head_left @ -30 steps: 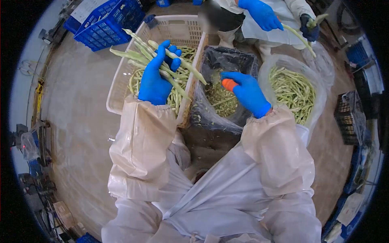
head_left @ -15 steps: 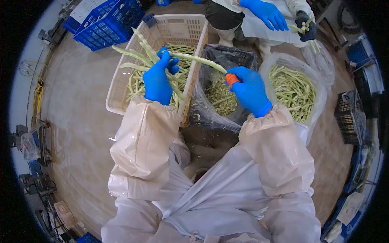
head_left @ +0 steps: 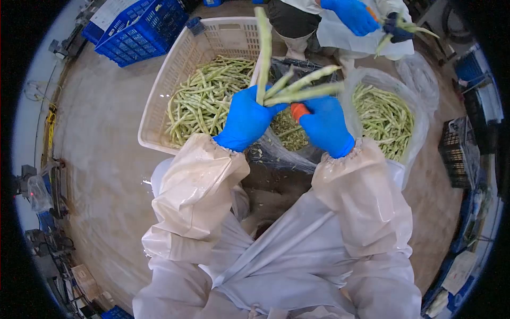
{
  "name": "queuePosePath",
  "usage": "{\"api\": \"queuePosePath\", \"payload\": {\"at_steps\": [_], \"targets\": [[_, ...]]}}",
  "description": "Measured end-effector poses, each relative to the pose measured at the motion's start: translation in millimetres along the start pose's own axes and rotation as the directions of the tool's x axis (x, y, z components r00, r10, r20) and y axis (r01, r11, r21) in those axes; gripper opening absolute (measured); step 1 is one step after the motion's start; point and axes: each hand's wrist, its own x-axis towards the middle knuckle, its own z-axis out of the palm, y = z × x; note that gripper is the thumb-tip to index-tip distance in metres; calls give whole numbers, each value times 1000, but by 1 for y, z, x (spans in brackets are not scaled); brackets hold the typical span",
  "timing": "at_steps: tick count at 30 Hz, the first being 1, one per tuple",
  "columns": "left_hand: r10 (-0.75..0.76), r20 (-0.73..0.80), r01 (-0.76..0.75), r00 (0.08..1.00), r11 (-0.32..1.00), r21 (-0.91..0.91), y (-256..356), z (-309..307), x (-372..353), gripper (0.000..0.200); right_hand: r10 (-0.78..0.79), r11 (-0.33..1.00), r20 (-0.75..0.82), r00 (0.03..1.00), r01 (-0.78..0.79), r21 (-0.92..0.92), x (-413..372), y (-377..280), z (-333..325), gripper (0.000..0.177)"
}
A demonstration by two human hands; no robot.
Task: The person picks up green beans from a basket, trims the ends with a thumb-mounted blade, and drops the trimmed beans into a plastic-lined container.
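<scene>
My left hand (head_left: 245,119), in a blue glove, is closed around several long pale green beans (head_left: 304,95) that fan out upward and to the right. Close by at the right, my blue-gloved right hand (head_left: 325,123) is curled shut near the lower ends of the beans. Something orange shows at its thumb and forefinger; whether it is a handle or a finger cover cannot be told. Beneath both hands is a dark crate lined with clear plastic (head_left: 287,158), with chopped green trimmings (head_left: 291,137) in it.
A white crate (head_left: 154,119) of beans stands at the left, a clear plastic bag (head_left: 419,125) of beans at the right. Across from me, a co-worker's gloved hands (head_left: 361,18) hold beans. Blue crates (head_left: 139,37) sit back left, a black crate (head_left: 458,154) far right.
My left hand has moved right and down from above the white crate, bringing its beans beside my right hand. The bean stretched between my hands no longer spans them. The co-worker's hands have come together.
</scene>
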Motion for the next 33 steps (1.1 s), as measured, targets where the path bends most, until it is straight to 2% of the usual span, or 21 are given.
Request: {"api": "queuePosePath", "payload": {"at_steps": [2,3,4,6,9,10,12,13,14,16,18,19,20,21,22,25,28,31,32,33], "targets": [[-77,-1,75,997,972,-222,14,0,-1,28,202,941,41,978,-206,269,2,-4,-1,16],[-54,-20,47,998,964,-260,14,1,0,23,282,872,92,955,-295,390,5,-15,-6,17],[-101,-24,89,995,948,-304,15,2,0,23,352,780,152,924,-379,498,7,-20,-9,17],[-196,-21,173,980,905,-389,17,3,-1,21,359,733,169,918,-389,558,7,-19,-8,16],[-243,19,218,970,829,-515,16,2,-2,22,365,687,166,916,-385,617,8,-18,-2,17],[-242,-13,194,970,807,-558,16,0,-1,23,365,676,159,917,-379,632,7,-17,0,17],[-244,-76,141,967,759,-635,16,-11,5,25,233,937,228,945,-281,208,5,-5,3,19],[-214,-78,102,974,714,-693,13,-21,11,27,180,983,282,942,-181,-23,3,3,3,20],[-211,-103,83,972,718,-691,10,-31,15,27,198,965,306,931,-131,-226,0,13,2,22],[-205,-153,45,967,727,-685,11,-46,19,27,248,809,339,907,-1,-588,-7,30,-4,26],[-197,-136,60,971,749,-660,8,-48,18,28,26,835,159,987,66,-547,-7,32,-5,25],[-198,-145,66,969,778,-624,8,-44,17,28,-84,841,60,995,103,-531,-6,30,-5,25],[-200,-155,72,967,805,-589,7,-40,16,27,-13,960,-3,1000,12,-279,-3,27,-3,24],[-206,-133,103,969,836,-540,8,-36,14,26,73,997,-41,996,-73,-1,5,9,-1,23],[-212,-110,133,971,863,-487,11,-31,11,25,169,949,-56,984,-147,279,10,-5,0,22],[-211,-48,177,976,906,-384,13,-16,6,22,268,860,42,963,-258,441,14,-23,-5,20],[-174,-24,158,984,936,-316,16,-5,1,22,281,851,71,957,-283,442,11,-13,-3,19],[-178,15,177,984,962,-209,13,0,0,25,114,991,-45,993,-110,69,6,-7,-2,14],[-151,-5,149,989,981,-122,11,2,0,26,-48,992,-58,997,41,-118,3,-7,-2,13],[-123,-23,122,992,992,-34,10,4,0,26,-209,935,-40,977,187,-300,2,-11,-1,11]]}}
